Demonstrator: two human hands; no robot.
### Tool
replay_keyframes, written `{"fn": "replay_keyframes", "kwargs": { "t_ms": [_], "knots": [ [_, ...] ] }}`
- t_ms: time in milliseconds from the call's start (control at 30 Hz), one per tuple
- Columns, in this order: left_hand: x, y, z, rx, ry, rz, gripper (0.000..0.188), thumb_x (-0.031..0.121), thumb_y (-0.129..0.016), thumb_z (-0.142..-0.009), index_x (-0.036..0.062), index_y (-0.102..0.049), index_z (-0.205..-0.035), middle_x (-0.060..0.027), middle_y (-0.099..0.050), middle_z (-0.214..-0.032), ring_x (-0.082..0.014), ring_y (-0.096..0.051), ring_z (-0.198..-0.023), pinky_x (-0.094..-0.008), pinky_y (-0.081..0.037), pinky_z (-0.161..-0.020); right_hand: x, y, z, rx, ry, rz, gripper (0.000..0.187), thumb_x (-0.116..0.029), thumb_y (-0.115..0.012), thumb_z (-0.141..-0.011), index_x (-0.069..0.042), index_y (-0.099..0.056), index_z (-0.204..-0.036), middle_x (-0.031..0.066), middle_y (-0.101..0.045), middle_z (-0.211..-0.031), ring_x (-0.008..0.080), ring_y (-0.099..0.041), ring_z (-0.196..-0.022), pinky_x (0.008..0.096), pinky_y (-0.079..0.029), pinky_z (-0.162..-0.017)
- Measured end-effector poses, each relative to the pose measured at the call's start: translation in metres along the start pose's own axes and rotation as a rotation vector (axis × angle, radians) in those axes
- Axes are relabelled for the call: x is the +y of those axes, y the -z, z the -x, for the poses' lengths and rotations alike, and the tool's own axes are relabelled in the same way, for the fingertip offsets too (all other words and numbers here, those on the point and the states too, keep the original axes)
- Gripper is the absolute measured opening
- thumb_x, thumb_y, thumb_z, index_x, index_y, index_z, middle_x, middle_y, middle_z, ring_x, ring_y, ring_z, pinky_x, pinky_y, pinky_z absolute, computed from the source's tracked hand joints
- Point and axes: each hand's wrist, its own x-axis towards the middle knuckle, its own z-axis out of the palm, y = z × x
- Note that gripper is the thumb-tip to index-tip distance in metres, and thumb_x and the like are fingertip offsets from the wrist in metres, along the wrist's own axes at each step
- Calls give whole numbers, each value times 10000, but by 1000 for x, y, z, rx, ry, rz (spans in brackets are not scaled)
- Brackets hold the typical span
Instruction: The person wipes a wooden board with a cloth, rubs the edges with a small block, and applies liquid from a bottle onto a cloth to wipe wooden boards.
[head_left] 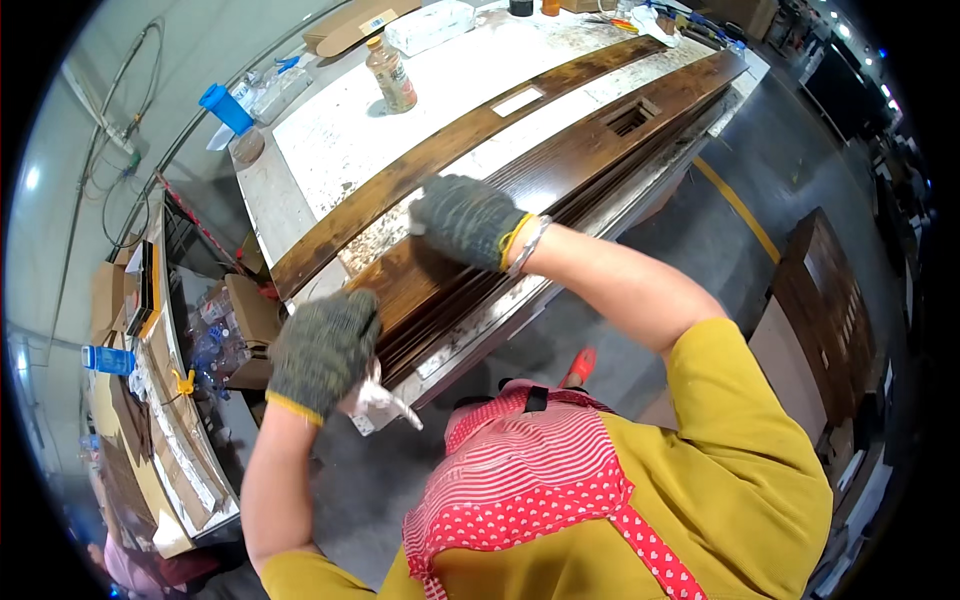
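My hands wear dark grey knitted gloves with yellow cuffs. A stack of dark brown stained wooden planks (540, 175) lies along the near side of the white table. On the top plank, near its left end, my right hand (465, 222) presses down with curled fingers; a small pale edge shows under them, too hidden to name. At the left end of the stack, my left hand (325, 352) is closed, with a crumpled white cloth (380, 397) sticking out below it. Another brown plank (440, 150), with a rectangular cutout, lies beyond the stack.
The white table (330, 130) carries a bottle with an orange cap (390, 75), a blue cup (226, 108) and a white wrapped block (430, 27). Dark panels (825, 300) lean at the right. At the left are a carton of plastic bottles (245, 330) and a cluttered bench (180, 430).
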Motion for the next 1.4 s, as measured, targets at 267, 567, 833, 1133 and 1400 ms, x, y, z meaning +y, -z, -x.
{"fn": "replay_keyframes", "kwargs": {
  "t_ms": [267,567,833,1133,1400],
  "knots": [
    [17,6,-87,-378,49,-9,236,297,-623,-812,115,-652,-960,-161,-665,-987,-352,-622,-986,-453,-493,-846,154,52,43,-102,-7,164,226,-250,-712,-753,-28,-729,-790,184,-685,-754,299,-679,-774,390,-543,-784],
    [-3,4,-94,-575,-309,-190,177,247,-560,-867,140,-653,-973,-65,-661,-1072,-279,-619,-1036,-391,-500,-893,190,76,58,-183,44,220,173,-182,-598,-817,-46,-703,-826,185,-656,-850,319,-643,-865,413,-523,-804],
    [10,18,-116,-761,-87,-189,195,212,-582,-833,164,-732,-948,-59,-689,-1044,-272,-644,-1004,-373,-506,-856,293,92,96,141,-32,117,151,-218,-607,-819,-84,-671,-844,162,-630,-882,326,-623,-845,424,-503,-801],
    [29,41,-128,-835,-140,-180,220,275,-575,-846,162,-719,-968,-106,-699,-1005,-313,-657,-971,-409,-521,-842,385,117,134,124,-314,295,208,-264,-586,-877,-87,-684,-830,192,-622,-880,352,-639,-819,433,-523,-770],
    [168,77,-250,-42,-306,136,234,282,-607,-868,48,-626,-869,-207,-618,-820,-402,-609,-809,-477,-481,-718,361,105,116,77,-144,108,141,-205,-589,-825,-86,-664,-835,182,-615,-897,348,-628,-834,437,-512,-787]
  ]
}}
